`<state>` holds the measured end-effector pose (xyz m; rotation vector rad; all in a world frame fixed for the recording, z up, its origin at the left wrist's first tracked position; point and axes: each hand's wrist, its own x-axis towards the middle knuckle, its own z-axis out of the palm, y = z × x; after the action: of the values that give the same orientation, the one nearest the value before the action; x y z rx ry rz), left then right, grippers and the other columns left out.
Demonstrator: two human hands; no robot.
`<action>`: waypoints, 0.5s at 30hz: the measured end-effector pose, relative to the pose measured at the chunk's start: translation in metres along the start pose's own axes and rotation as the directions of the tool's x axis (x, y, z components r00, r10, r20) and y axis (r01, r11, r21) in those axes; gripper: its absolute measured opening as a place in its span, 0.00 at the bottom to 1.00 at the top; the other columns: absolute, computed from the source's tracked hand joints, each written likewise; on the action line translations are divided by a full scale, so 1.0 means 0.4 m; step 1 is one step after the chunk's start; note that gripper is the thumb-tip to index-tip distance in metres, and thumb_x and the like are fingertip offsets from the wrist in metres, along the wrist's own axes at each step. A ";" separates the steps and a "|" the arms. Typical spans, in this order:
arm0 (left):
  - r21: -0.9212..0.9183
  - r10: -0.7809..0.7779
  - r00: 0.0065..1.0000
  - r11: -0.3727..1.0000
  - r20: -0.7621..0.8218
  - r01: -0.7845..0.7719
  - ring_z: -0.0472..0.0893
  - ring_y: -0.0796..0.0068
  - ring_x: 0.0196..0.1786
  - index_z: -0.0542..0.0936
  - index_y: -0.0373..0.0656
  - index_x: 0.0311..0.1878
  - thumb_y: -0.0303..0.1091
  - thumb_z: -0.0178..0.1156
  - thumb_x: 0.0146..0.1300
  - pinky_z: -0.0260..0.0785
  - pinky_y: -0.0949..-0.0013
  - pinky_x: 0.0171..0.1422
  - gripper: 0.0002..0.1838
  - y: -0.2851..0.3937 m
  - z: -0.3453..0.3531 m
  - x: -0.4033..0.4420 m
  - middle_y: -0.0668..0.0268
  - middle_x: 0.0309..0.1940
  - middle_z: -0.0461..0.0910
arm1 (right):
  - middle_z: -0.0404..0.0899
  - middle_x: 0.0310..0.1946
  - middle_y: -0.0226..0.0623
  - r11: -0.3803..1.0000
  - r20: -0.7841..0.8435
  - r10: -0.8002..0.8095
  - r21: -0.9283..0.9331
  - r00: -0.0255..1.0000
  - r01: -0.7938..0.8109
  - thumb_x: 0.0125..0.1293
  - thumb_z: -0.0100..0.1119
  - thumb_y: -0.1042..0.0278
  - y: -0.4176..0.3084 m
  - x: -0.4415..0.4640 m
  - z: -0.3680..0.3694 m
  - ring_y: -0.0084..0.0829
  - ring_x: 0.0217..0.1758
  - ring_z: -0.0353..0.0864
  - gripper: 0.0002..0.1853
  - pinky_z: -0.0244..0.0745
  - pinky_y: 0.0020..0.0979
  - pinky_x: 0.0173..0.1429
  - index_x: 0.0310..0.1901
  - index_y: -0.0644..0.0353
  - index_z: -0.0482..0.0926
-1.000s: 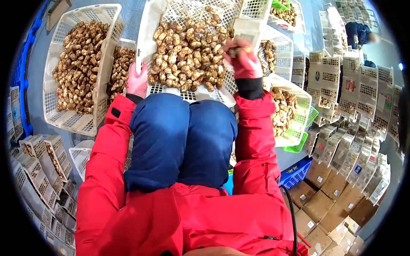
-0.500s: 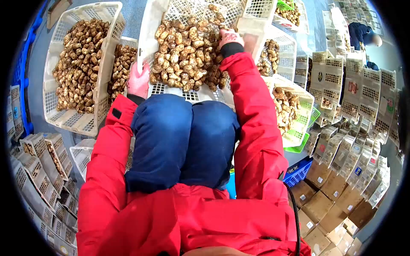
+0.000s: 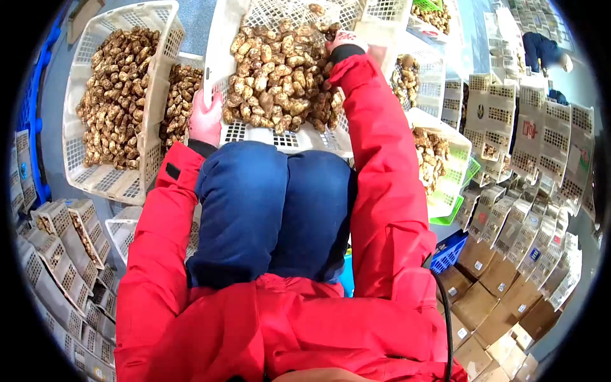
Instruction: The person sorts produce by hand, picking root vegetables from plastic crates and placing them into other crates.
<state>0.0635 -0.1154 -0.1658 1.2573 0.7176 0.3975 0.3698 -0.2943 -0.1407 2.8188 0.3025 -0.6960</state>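
In front of my knees stands a white plastic crate (image 3: 219, 48), tilted toward me, with a heap of small brown taro-like tubers (image 3: 273, 79) inside. My left hand (image 3: 205, 119), in a pink glove, is closed around the crate's left edge, thumb on the inner side. Near the crate's right wall, my right hand (image 3: 347, 40), in a pink patterned glove, reaches to the far right side of the heap. Its fingertips are hidden among the tubers, so what they hold does not show. One loose tuber (image 3: 316, 9) lies farther up the crate floor.
A white crate of tubers (image 3: 118, 95) stands at left. More filled crates sit at right, one with light tubers (image 3: 430, 156). Stacked crates (image 3: 487, 114) and cardboard boxes (image 3: 499, 280) fill the right side. A person in dark clothes (image 3: 540, 51) bends at far right.
My right hand has moved slightly up and to the right, along the crate's right side. Some tubers in the heap have shifted. My left hand stays on the crate edge.
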 end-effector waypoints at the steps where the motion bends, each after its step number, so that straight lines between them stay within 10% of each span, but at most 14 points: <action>1: 0.042 -0.001 1.000 0.999 0.004 0.001 0.71 0.83 0.38 0.71 0.38 0.52 0.27 0.53 0.65 0.65 0.78 0.43 0.13 -0.002 -0.006 0.000 0.69 0.38 0.73 | 0.79 0.50 0.38 0.999 -0.020 -0.021 -0.050 1.000 0.020 0.59 0.56 0.42 0.005 -0.008 -0.003 0.36 0.53 0.78 0.28 0.74 0.38 0.54 0.54 0.54 0.75; 8: -0.008 0.030 0.999 1.000 0.009 -0.030 0.72 0.81 0.42 0.70 0.37 0.54 0.26 0.54 0.64 0.65 0.77 0.48 0.15 -0.028 -0.008 0.010 0.67 0.40 0.74 | 0.81 0.44 0.41 0.902 -0.159 -0.358 0.195 0.920 0.385 0.55 0.63 0.51 0.004 -0.033 0.012 0.37 0.50 0.79 0.22 0.73 0.35 0.53 0.50 0.50 0.78; 15: 0.027 0.025 0.999 0.999 0.020 -0.026 0.73 0.81 0.41 0.71 0.37 0.52 0.25 0.54 0.64 0.65 0.77 0.47 0.13 -0.003 -0.007 -0.001 0.68 0.39 0.74 | 0.82 0.42 0.34 0.735 -0.260 -0.096 0.632 0.961 0.245 0.53 0.65 0.51 0.022 -0.155 -0.081 0.28 0.43 0.81 0.23 0.74 0.29 0.51 0.48 0.54 0.78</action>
<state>0.0612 -0.1138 -0.1674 1.2954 0.6924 0.3966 0.3324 -0.3032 -0.0819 3.6049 0.4281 -0.6285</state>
